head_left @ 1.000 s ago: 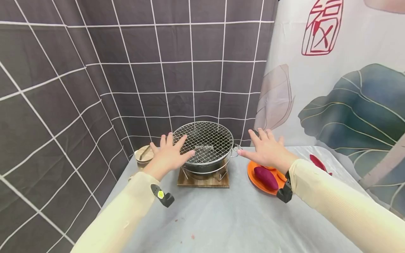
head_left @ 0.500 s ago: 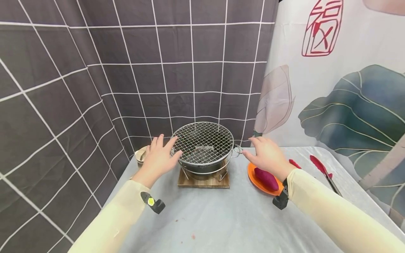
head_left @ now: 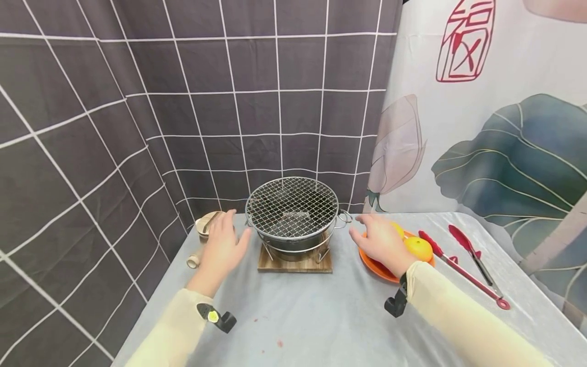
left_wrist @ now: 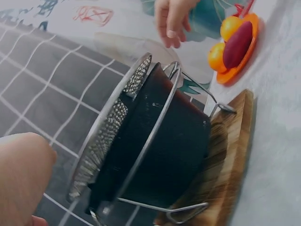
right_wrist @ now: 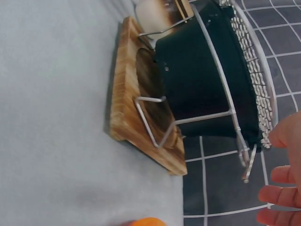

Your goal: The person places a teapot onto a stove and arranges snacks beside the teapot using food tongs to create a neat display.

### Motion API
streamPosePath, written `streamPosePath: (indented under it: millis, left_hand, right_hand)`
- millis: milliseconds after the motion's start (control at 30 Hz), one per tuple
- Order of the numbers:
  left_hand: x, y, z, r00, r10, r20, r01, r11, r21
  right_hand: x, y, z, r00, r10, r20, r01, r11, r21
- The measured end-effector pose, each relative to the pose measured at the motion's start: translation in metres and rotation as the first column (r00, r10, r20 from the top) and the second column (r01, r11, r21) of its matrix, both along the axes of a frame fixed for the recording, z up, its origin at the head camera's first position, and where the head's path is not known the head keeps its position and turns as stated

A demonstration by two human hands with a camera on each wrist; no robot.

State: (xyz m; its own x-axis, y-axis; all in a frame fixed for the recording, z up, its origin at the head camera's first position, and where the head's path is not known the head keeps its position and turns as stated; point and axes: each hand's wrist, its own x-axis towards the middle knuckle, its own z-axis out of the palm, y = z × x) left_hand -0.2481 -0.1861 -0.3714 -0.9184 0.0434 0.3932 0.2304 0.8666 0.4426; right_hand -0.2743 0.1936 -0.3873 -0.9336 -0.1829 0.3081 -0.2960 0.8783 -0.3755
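Note:
A small round charcoal grill with a wire mesh top stands on a wooden board at the back of the table. My left hand hovers open just left of the grill, fingers spread, holding nothing. To the grill's right my right hand is also open and empty, above the near edge of an orange plate. The plate carries an orange; the left wrist view shows a purple sweet potato on it too. The black pot fills the right wrist view, with my fingertips beside it.
Red tongs lie right of the plate. A small wooden bowl and a short wooden cylinder sit left of the grill. Tiled and printed backdrops close off the back and sides. The grey tablecloth stretches toward me.
Both hands have drawn back and down from beside the grill's rim toward me. The right hand's retreat uncovers the orange and the tongs.

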Motion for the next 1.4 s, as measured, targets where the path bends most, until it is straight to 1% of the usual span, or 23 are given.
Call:
streamPosePath:
  millis: [100,167,233,367,533,633,767,933,1033,1133,1333,1400]
  left_hand:
    - [0.002,-0.001,-0.015,0.995,0.041,0.089,-0.047,0.996,0.076]
    - [0.002,-0.002,-0.025,0.985,0.067,0.158,-0.085,0.990,0.114]
    - [0.001,-0.003,-0.034,0.976,0.084,0.202,-0.114,0.983,0.142]
    - [-0.002,-0.005,-0.053,0.964,0.103,0.245,-0.150,0.972,0.179]
    - [-0.008,-0.004,-0.078,0.953,0.126,0.274,-0.180,0.967,0.181]
    - [-0.010,-0.002,-0.091,0.952,0.125,0.278,-0.178,0.968,0.175]
    - [-0.010,0.005,-0.102,0.948,0.110,0.298,-0.168,0.970,0.174]
    - [-0.010,0.012,-0.114,0.955,0.083,0.283,-0.132,0.978,0.162]
    - [-0.010,0.015,-0.121,0.958,0.067,0.278,-0.111,0.983,0.147]
    - [-0.010,0.016,-0.127,0.962,0.051,0.267,-0.089,0.987,0.132]
    - [-0.012,0.017,-0.137,0.978,0.024,0.206,-0.037,0.998,0.059]
    - [-0.012,0.018,-0.138,0.980,0.017,0.200,-0.027,0.999,0.047]
  right_hand:
    - [0.001,-0.002,-0.010,1.000,0.008,-0.008,-0.008,0.999,-0.041]
    - [0.002,-0.003,-0.017,1.000,0.008,-0.010,-0.009,0.998,-0.067]
    - [0.002,-0.005,-0.024,1.000,0.004,-0.006,-0.005,0.995,-0.096]
    - [0.003,-0.008,-0.039,0.999,-0.014,0.037,0.019,0.989,-0.146]
    - [0.004,-0.013,-0.054,0.996,-0.031,0.086,0.047,0.982,-0.181]
    - [0.005,-0.018,-0.063,0.994,-0.040,0.104,0.060,0.978,-0.202]
    - [0.007,-0.026,-0.078,0.992,-0.059,0.115,0.085,0.967,-0.238]
    - [0.008,-0.037,-0.097,0.990,-0.048,0.132,0.081,0.963,-0.258]
    - [0.009,-0.043,-0.105,0.989,-0.039,0.141,0.072,0.967,-0.242]
    - [0.009,-0.046,-0.111,0.991,-0.031,0.130,0.060,0.974,-0.219]
    - [0.007,-0.052,-0.121,0.995,-0.015,0.102,0.034,0.981,-0.190]
    - [0.007,-0.055,-0.124,0.997,-0.009,0.081,0.023,0.984,-0.178]
